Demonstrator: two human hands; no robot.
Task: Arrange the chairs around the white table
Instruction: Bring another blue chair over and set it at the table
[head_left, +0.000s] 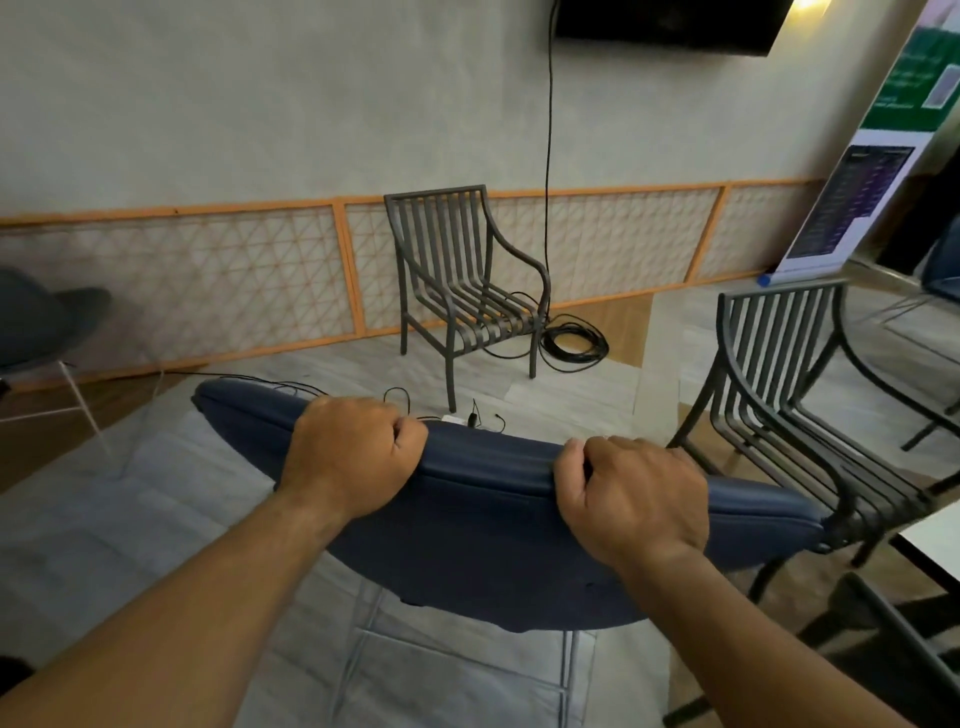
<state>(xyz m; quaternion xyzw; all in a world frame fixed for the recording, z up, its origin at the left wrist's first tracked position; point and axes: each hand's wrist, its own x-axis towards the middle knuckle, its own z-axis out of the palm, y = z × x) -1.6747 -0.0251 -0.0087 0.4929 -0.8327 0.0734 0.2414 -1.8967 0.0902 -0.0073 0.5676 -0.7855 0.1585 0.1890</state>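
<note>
Blue chair (483, 545), padded curved back, L hand (353, 454) & R hand (631, 499) gripping

We see only a corner of the white tabletop (940, 530) at the right edge, the blue chair (493, 525) hides its seat behind its own backrest, our left hand (348, 457) and right hand (634, 499) curl partly out of sight over its rim, and the print on the banner (862, 208) blurs beyond reading.
</note>
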